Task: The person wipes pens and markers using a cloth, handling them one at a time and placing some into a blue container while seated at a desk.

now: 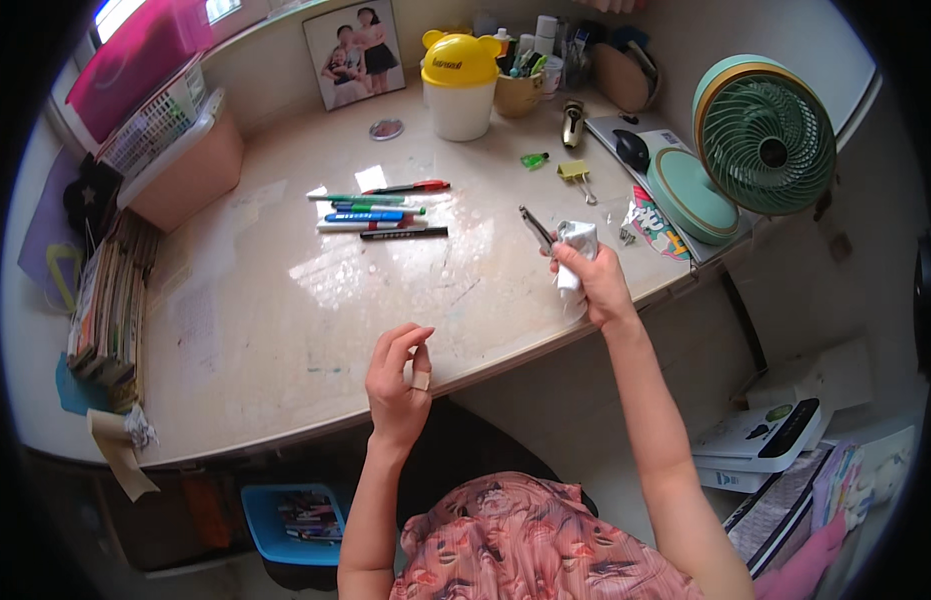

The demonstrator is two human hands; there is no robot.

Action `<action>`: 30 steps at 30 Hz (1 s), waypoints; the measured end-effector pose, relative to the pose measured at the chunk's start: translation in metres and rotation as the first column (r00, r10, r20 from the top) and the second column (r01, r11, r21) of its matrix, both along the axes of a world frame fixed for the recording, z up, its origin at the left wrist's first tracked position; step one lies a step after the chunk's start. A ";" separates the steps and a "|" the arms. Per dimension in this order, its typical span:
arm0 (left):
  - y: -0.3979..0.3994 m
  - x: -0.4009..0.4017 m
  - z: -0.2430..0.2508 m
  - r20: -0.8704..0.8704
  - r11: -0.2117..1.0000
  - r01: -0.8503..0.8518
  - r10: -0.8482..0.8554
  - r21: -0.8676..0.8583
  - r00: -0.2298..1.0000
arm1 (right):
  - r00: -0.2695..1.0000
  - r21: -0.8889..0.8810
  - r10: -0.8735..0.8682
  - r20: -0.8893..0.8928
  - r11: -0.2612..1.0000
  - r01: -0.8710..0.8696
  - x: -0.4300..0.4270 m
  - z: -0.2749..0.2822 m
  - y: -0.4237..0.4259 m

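Observation:
My right hand (604, 285) grips a slim, dark metallic tool (536, 226) together with a crumpled white wipe or piece of plastic (578, 238), over the desk's right front part. The tool points away from me to the upper left; its exact kind is unclear. My left hand (398, 375) hovers at the desk's front edge, fingers loosely curled and holding nothing. A tan bandage (421, 379) wraps its thumb. Beyond it lies a group of pens and markers: a blue marker (364, 217), a black marker (404, 233), a green pen (360, 199) and a red-and-black pen (409, 187).
A yellow binder clip (573, 171), a small green item (534, 160) and a gold hair clipper (572, 124) lie right of a yellow-lidded bin (461, 86). A green fan (765, 139) stands on a laptop (608, 131). Books (112, 300) line the left; a blue bin (263, 517) holds pens below.

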State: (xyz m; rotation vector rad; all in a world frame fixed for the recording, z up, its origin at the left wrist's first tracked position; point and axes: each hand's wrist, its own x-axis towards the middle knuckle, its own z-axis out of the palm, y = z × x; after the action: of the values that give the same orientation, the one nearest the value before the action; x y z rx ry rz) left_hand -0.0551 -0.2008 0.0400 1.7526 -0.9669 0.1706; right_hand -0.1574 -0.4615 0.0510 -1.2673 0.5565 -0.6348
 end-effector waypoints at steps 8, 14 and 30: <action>-0.049 0.030 -0.009 -0.052 0.990 0.071 -0.065 0.120 0.997 | 0.971 -0.227 -0.146 -0.188 0.969 0.102 0.061 -0.022 -0.086; -0.049 0.032 -0.012 -0.045 0.992 0.040 -0.035 0.121 0.998 | 0.845 -0.592 -0.475 -0.245 0.764 0.257 0.083 -0.025 -0.115; -0.039 0.035 -0.011 0.029 0.998 0.004 -0.006 0.068 1.000 | 0.889 -0.862 -0.070 -0.452 0.290 -0.415 0.155 -0.004 0.036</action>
State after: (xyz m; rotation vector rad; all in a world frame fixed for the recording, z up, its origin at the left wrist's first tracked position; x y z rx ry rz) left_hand -0.0203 -0.2402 0.0292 1.8139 -1.0088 0.1620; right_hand -0.0027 -0.4260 0.0466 -2.6675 0.3163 -0.4771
